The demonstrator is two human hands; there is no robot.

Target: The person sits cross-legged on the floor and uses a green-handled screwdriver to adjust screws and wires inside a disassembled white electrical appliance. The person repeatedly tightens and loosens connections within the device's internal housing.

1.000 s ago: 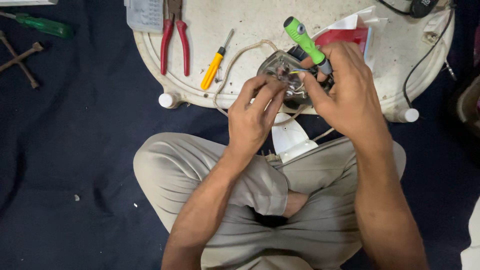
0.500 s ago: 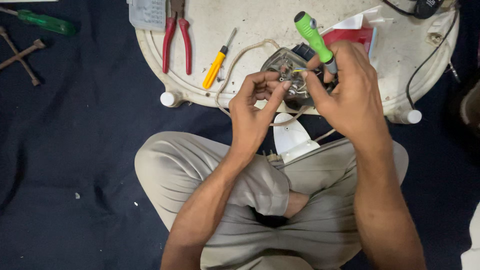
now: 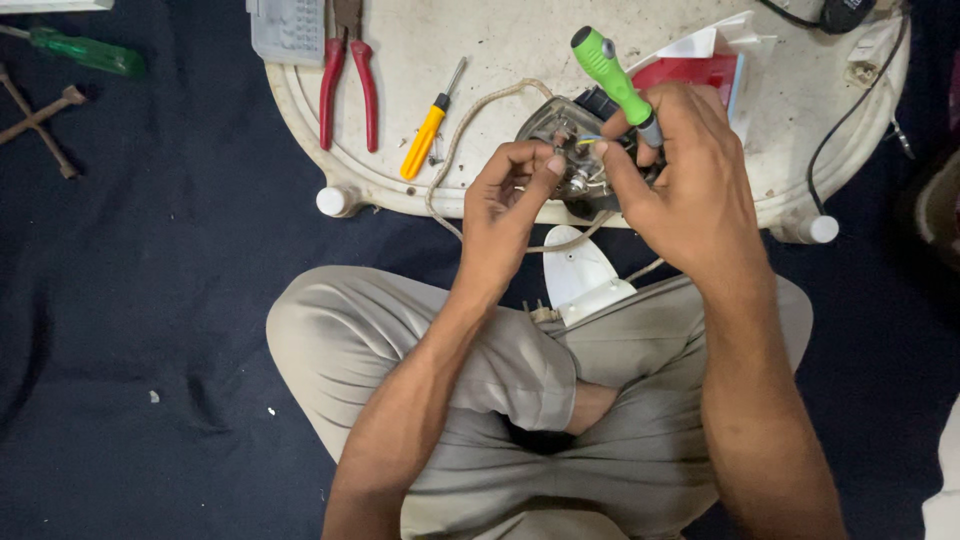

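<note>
A: Status on the open appliance base [image 3: 568, 160]?

B: Sitting at the near edge of the white round tray [image 3: 500, 45], slightly overhanging toward the lap. Kept close so both hands reach in without stretching.

A: Left hand [image 3: 510, 200]?

B: Fingers curled, thumb and forefinger pinched at the wiring inside the base. Looks like steadying a small lead or terminal; exact part too small to tell.

A: Right hand [image 3: 690, 185]?

B: Clenched around the green-handled screwdriver [image 3: 612, 72], handle sticking up and away toward the tray's far side, tip hidden down in the base. Grip low near the shaft, probably for fine control.

A: Cord?

B: Braided cord [image 3: 470, 130] loops from the base across the tray and off the near edge. Left slack, so no pull on the terminals.

A: Cover?

B: White plastic cover [image 3: 580, 275] resting on the lap just below the tray's near edge, off the base, out of the way but within reach.

A: Spare tools?

B: Red-handled pliers [image 3: 347, 70] and yellow screwdriver [image 3: 428, 130] parked on the tray's left side, well apart from the hands. Grey parts box [image 3: 287, 30] at the far left edge. Red and white carton [image 3: 705, 65] just behind the right hand.

A: Off the tray?

B: Green screwdriver [image 3: 85, 52] and cross wrench [image 3: 40, 118] on the dark cloth [image 3: 150, 300], far left. Black cable [image 3: 850, 110] running over the tray's right edge.
</note>
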